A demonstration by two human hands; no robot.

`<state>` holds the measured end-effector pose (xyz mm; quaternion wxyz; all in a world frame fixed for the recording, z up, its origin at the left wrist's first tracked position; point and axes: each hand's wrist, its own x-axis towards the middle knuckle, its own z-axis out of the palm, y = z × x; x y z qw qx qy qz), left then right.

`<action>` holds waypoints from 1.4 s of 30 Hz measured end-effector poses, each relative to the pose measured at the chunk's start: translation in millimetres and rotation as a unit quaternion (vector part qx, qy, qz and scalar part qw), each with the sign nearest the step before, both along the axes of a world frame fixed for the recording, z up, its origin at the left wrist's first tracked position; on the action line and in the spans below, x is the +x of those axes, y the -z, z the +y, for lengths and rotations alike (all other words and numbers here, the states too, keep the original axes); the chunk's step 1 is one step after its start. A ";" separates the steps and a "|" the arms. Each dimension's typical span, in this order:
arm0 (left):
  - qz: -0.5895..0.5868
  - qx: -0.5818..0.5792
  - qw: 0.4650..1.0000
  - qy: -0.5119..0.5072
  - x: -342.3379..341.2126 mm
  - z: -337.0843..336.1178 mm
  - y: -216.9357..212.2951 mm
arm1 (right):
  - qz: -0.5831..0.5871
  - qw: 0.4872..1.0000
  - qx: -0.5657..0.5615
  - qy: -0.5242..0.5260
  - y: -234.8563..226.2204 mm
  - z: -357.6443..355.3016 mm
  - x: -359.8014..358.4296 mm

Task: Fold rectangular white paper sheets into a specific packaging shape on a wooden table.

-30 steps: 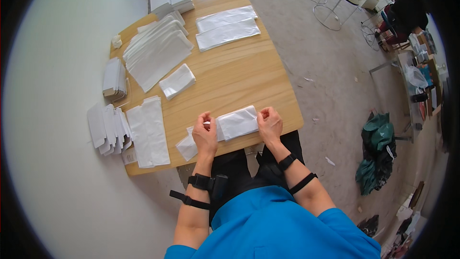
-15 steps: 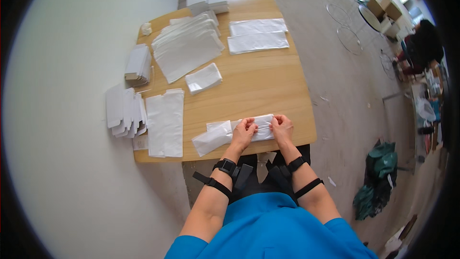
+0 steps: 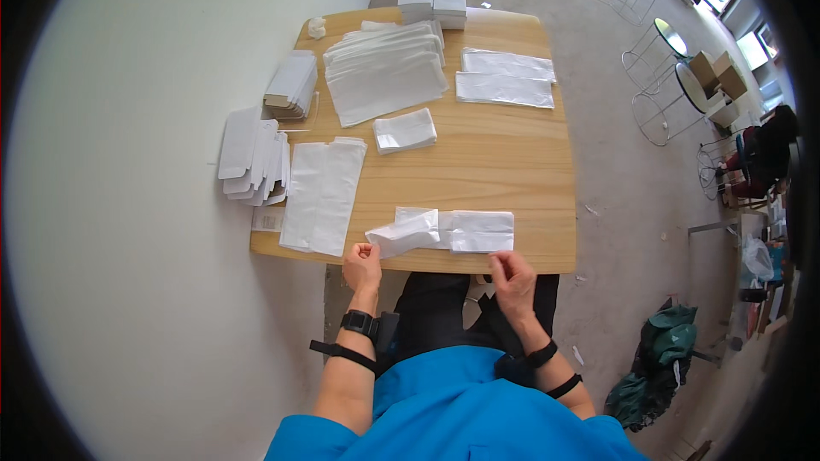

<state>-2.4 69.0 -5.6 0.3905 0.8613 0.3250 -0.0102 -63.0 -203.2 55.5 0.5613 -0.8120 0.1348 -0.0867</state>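
Observation:
A thin, shiny white bag (image 3: 408, 233) with folded ends lies along the table's near edge. Its right part (image 3: 483, 231) is a flat folded panel; the left end is a loose, slanting flap. My left hand (image 3: 362, 268) is closed, with thumb and finger pinched at the corner of that flap. Beside the near edge of the right panel is my right hand (image 3: 514, 285), its fingers curled and thumb drawn in. Whether anything sits between those right fingertips is hidden. A small folded white bundle (image 3: 405, 131) rests farther up the table.
The wooden table (image 3: 478, 171) carries a fanned stack of white sheets (image 3: 384, 85), two white strips (image 3: 506, 90) and a long white stack (image 3: 323, 196). White boxes (image 3: 248, 149) crowd its left side beside the wall. A dark green bag (image 3: 666, 333) lies on the floor.
My hands have moved apart and toward me; the left went left to the flap's corner, the right left the panel's top. The right panel now lies flat and uncovered. The view has shifted.

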 end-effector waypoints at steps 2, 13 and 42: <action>-0.070 0.009 0.997 0.033 0.2 -10.1 -6.5 | -0.021 0.998 -0.031 -0.041 -10.2 15.6 -3.0; -0.248 -0.149 0.912 0.291 -5.4 -101.9 -118.1 | -0.017 0.996 -0.029 0.083 -18.8 28.8 43.2; -0.185 0.124 0.798 0.560 -5.5 -81.3 -30.9 | 0.057 0.974 0.199 0.088 44.4 -126.1 43.8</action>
